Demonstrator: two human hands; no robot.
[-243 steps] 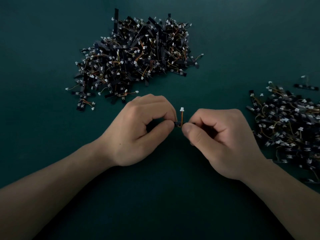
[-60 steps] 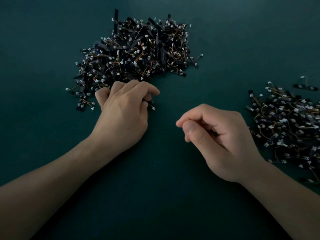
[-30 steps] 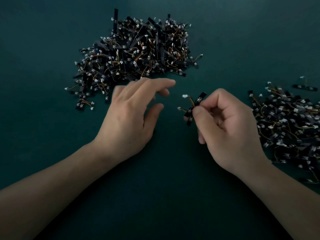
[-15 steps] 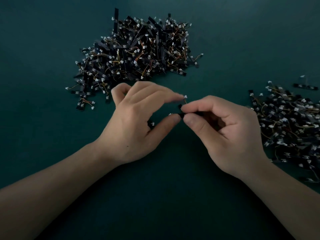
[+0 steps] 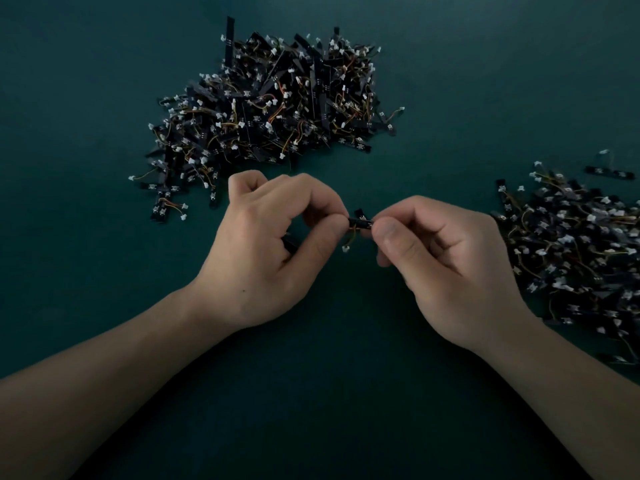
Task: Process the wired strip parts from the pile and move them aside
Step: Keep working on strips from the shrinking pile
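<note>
1. Approx 2 s ago our left hand [image 5: 266, 244] was at the near edge of the pile [image 5: 277, 98]. Then the right hand [image 5: 446, 268] had a strip, and the left was coming over to meet it.
2. Now both hands are on the same strip [image 5: 360, 222]. L thumb + forefinger pinch its left end, R thumb + forefinger pinch its right end, and the other fingers are curled in.
3. The strip is between the two hands, lifted off the table [image 5: 104, 81] in front of the pile. Its wire hangs below, w/ the white plug [image 5: 345, 249] at the bottom. A short black bit sticks up just behind it; we can't tell if that's a 2nd strip.
4. Something dark shows under the L palm. We can't tell if it's held.
5. We judge pick-up is done for this piece and the working step is starting. It isn't moved aside yet.
6. The heap on the right [image 5: 581, 251] looks the same as before, and the main pile is still large, so there's plenty left.
</note>
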